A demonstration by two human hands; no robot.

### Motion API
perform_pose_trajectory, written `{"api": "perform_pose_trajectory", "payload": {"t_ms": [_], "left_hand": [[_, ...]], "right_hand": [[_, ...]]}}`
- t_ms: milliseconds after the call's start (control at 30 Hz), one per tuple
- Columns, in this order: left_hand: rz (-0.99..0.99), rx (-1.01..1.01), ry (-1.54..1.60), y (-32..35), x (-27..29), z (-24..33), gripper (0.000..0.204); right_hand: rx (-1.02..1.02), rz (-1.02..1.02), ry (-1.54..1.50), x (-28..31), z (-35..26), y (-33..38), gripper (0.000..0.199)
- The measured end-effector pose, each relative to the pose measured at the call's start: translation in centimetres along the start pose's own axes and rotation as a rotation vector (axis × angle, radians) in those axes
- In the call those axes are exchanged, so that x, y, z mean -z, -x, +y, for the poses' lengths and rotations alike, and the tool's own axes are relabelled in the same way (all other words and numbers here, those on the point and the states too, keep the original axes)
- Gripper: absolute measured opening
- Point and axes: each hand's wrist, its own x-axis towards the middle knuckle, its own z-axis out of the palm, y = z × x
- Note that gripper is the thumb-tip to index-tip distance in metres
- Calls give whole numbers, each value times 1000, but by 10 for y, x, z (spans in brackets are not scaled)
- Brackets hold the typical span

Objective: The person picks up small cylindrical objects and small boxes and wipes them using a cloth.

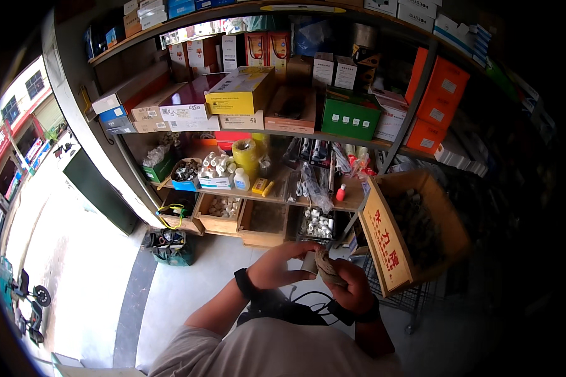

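In front of my chest, my left hand [278, 265] grips a short grey pipe fitting [309, 262] between thumb and fingers. Close beside it, my right hand [353, 288] is closed on a crumpled brown rag [327, 266]. The rag's edge meets the fitting; its exact kind is too small to make out. To the right of my hands, a tilted wooden crate [372, 220] holds many dark small fittings [415, 220].
A wire cart [393, 298] stands under the crate. Ahead are shelves [333, 135] with boxes, white fittings [217, 164] and a yellow tape roll [245, 157]. Wooden drawers [261, 239] sit below. A green tool bag [173, 251] rests on the floor at left.
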Motion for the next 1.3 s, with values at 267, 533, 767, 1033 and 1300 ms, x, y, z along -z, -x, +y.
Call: {"api": "perform_pose_trajectory", "payload": {"t_ms": [267, 533, 767, 1033, 1300], "left_hand": [[-42, 95, 317, 70, 37, -11, 50], [-78, 93, 611, 118, 57, -8, 46], [-216, -56, 261, 134, 67, 4, 52], [-181, 29, 437, 150, 61, 10, 47], [-157, 5, 493, 163, 35, 40, 55]], "right_hand": [[-38, -138, -19, -66, -35, 9, 26], [-118, 11, 172, -128, -76, 27, 35], [-193, 133, 153, -144, -113, 36, 26], [-114, -35, 149, -146, -129, 54, 33], [-25, 45, 250, -140, -142, 69, 36]]}}
